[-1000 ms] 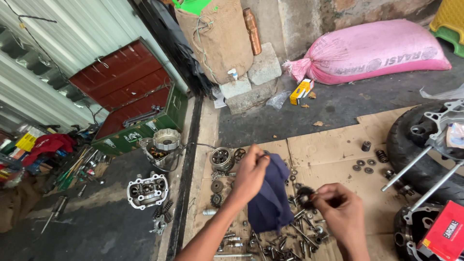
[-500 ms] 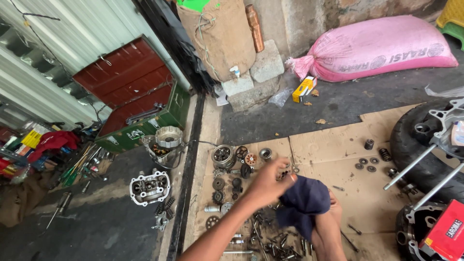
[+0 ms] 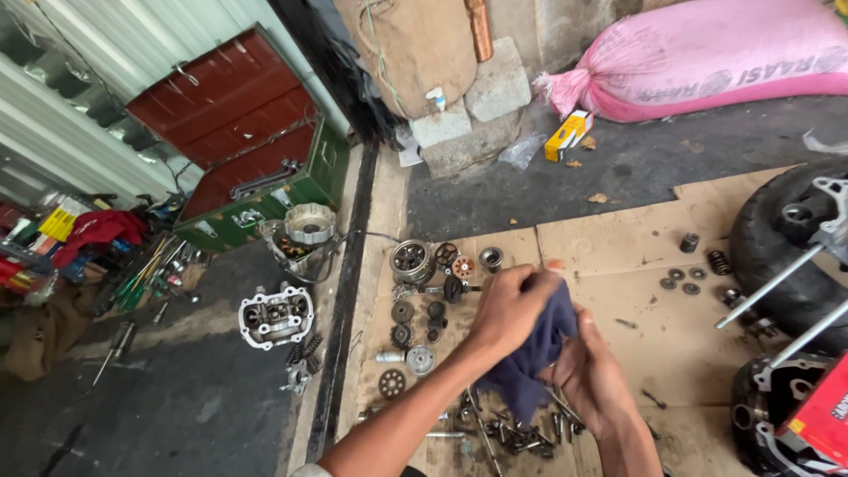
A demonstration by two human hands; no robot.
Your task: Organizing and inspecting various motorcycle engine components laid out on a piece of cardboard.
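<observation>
Blue rag (image 3: 530, 358) between both hands, mid-cardboard (image 3: 618, 265)

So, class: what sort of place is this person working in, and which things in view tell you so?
Probably a small engine or motorcycle repair workshop. Gears and metal parts lie spread on cardboard, a cylinder head sits on the floor, and a red-lidded green toolbox stands open nearby.
</observation>
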